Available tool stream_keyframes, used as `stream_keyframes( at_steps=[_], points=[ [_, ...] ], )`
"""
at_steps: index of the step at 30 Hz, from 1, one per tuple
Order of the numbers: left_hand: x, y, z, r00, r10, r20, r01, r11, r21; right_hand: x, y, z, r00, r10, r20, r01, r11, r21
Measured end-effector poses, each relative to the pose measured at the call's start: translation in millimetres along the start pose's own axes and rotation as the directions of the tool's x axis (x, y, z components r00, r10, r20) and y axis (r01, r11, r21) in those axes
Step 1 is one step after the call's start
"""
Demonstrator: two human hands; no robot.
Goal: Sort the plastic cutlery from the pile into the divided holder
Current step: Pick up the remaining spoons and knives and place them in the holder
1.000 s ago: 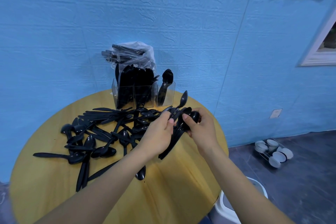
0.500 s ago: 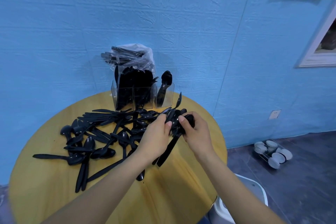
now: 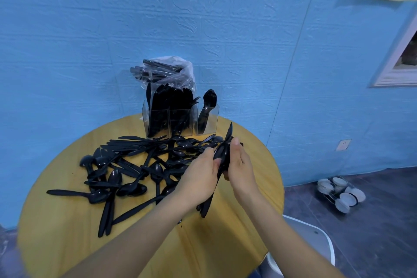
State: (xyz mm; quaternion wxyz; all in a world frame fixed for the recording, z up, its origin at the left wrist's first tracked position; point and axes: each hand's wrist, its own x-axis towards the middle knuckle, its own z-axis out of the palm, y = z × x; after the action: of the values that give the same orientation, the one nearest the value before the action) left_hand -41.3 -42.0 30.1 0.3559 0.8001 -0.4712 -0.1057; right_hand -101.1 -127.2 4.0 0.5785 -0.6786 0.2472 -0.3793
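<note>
Both our hands, left hand (image 3: 198, 176) and right hand (image 3: 240, 165), clamp one bundle of spoons (image 3: 222, 158) just in front of the divided holder (image 3: 180, 119). Loose grip, and handles could slide out and scatter back into the pile (image 3: 135, 165). Holder's right compartment has few spoons; the others are packed with black cutlery, a plastic bag (image 3: 167, 72) of more on top.

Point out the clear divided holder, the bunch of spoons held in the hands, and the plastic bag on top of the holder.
clear divided holder (image 3: 206, 127), head view, front wall of right compartment.
bunch of spoons (image 3: 222, 153), head view, bowls between the hands.
plastic bag (image 3: 178, 70), head view, crumpled top.
</note>
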Motion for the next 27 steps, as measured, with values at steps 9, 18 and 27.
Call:
stream_keyframes(
  at_steps=[9, 18, 27],
  points=[
    [-4, -8, -2, 0.999, 0.004, 0.051, -0.002, 0.999, -0.049, -3, 3, -7, 0.990, 0.005, 0.139, 0.001, 0.999, -0.043],
    [-7, -12, -8, 1.000, 0.027, -0.014, -0.026, 0.992, 0.123, 1, 10, -10, 0.988, 0.151, -0.028, -0.152, 0.988, -0.037],
    [-19, -6, 2, 0.997, 0.042, 0.063, -0.066, 0.885, 0.460, 2, -6, -4, 0.936, 0.337, -0.102, -0.296, 0.909, 0.293]
  ],
)
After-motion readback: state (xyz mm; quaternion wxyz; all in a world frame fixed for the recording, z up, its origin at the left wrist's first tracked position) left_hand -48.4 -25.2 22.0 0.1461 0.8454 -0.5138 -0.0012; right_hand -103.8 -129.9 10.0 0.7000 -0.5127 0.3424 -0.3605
